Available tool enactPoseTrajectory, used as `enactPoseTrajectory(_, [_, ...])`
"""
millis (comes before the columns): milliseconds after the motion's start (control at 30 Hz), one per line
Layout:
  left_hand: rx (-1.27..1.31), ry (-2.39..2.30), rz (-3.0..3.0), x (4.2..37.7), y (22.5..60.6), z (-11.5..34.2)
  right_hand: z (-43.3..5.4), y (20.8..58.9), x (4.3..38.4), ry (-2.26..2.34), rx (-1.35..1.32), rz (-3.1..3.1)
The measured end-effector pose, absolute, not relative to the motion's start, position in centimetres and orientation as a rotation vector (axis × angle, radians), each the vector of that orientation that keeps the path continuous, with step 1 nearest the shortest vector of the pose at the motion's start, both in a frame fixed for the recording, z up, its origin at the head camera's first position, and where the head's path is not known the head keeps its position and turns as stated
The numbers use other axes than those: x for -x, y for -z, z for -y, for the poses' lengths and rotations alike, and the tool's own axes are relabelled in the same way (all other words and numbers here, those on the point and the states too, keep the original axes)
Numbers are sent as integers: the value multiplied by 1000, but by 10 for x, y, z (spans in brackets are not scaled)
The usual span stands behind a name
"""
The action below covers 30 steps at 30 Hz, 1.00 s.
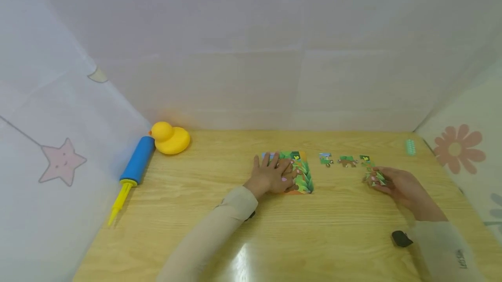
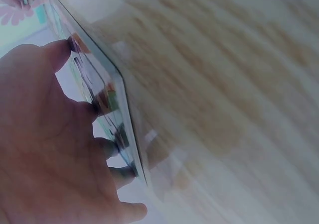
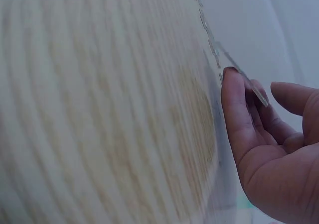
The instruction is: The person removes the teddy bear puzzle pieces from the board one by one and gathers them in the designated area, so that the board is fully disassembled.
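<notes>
On the wooden table, the puzzle board lies flat under the left hand, fingers spread across it; judged light and stiff, best steadied at its edges. To its right, the right hand holds a thin puzzle piece, probably light with fragile tabs, best pinched by opposite edges, near loose pieces.

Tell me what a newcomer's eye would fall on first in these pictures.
Probably the bright yellow, rounded toy duck at the back left of the light wooden table, beside the blue-and-yellow tube-shaped pump. The eye might then move to the left hand, its fingers spread on a colourful flat jigsaw puzzle near the table's middle. Farther right, the right hand holds a flat green-and-brown puzzle piece.
</notes>
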<state>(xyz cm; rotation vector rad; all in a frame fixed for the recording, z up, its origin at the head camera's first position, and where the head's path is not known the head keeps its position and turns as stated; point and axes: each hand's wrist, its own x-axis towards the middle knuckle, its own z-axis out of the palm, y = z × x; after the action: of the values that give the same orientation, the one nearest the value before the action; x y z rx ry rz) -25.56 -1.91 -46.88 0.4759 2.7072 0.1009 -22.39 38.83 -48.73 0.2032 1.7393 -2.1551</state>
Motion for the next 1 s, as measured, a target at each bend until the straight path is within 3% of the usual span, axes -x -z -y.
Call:
enactPoseTrajectory(233, [-480, -41, -2723, 256, 465, 18, -392, 484, 224, 2046, -245, -1865])
enactPoseTrajectory(600, [-482, 49, -2719, 254, 460, 15, -390, 477, 222, 1385, -178, -2502])
enactPoseTrajectory(1000, [-477, 71, -2716, 255, 460, 13, -395, 472, 217, 1266, -214, -2571])
